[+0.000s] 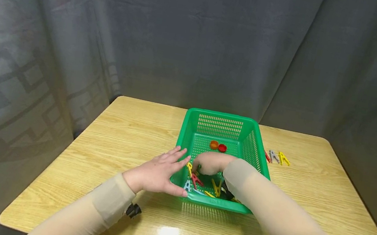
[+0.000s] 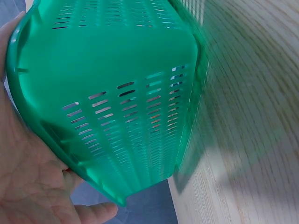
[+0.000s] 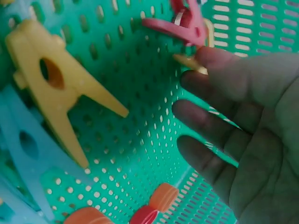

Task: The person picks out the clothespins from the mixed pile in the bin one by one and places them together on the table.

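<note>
A green plastic basket (image 1: 224, 118) holds several clothespins and a few round caps. My left hand (image 1: 161, 170) lies over its near left corner, fingers spread and straight, thumb along the front rim. Inside, my right hand (image 1: 212, 163) reaches down by the left wall. Its thumb and forefinger are close to a red clothespin (image 3: 180, 25) and a yellow clothespin (image 3: 189, 61); whether they pinch one is unclear. Another yellow clothespin (image 3: 53, 77) and a blue clothespin (image 3: 30, 144) lie nearer the front wall. The right forearm hides part of the basket.
An orange cap (image 1: 214, 144) and a red cap (image 1: 222, 148) sit toward the basket's far end. On the wooden table (image 1: 134, 133), right of the basket, lie a grey clothespin (image 1: 273, 157), a yellow one and a partly hidden red one. Grey curtains (image 1: 202, 54) surround the table.
</note>
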The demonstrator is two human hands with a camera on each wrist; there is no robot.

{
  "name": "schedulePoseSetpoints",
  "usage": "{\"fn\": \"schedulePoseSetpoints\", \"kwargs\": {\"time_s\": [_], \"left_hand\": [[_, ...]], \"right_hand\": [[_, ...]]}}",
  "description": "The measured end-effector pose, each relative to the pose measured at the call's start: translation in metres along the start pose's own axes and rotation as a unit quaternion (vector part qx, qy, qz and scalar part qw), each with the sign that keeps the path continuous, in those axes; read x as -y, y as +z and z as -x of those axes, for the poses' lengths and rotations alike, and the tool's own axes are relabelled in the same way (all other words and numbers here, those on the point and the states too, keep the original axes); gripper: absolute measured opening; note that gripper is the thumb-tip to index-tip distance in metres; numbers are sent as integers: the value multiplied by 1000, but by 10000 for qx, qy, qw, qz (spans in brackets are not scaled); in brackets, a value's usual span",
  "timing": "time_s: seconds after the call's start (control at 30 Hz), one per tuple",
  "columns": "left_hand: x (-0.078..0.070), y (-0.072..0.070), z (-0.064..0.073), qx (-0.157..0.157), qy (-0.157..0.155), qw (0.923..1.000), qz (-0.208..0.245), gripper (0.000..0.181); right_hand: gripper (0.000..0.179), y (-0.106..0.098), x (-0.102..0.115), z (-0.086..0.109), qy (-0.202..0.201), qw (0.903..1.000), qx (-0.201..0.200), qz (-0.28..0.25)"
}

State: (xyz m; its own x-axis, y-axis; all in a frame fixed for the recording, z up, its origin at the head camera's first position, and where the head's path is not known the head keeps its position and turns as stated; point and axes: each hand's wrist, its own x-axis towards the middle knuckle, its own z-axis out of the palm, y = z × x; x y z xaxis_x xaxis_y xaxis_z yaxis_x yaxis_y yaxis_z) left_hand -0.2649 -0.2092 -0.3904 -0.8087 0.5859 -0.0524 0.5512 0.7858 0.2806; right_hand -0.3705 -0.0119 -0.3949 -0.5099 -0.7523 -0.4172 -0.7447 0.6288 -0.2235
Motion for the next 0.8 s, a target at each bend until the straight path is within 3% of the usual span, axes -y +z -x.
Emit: {"fn": "schedulePoseSetpoints", "kwargs": {"time_s": [0.07,0.2,0.3,0.37,0.57,0.7,0.8], "left_hand": [[0,0,0,0,6,10000,-7,105],[0,0,0,-3,-5,10000,10,105],[-1,0,0,6,-21,10000,30,105],[-1,0,0,20,-33,10000,44,105],[-1,0,0,26,-47,10000,65,105],[-1,0,0,32,-63,10000,68,105],[-1,0,0,22,-69,9999,79,106]], "right_hand": [[28,0,-4,1,-22,9998,-128,130],[29,1,-11,3,314,9985,-429,115],[19,2,-12,2,484,9964,-695,-32],[11,3,-12,1,469,9957,-790,-135],[25,8,-8,-2,342,9961,-778,-247],[12,10,-10,-2,264,9954,-913,-131],[12,10,-12,-2,265,9948,-985,-51]]}}
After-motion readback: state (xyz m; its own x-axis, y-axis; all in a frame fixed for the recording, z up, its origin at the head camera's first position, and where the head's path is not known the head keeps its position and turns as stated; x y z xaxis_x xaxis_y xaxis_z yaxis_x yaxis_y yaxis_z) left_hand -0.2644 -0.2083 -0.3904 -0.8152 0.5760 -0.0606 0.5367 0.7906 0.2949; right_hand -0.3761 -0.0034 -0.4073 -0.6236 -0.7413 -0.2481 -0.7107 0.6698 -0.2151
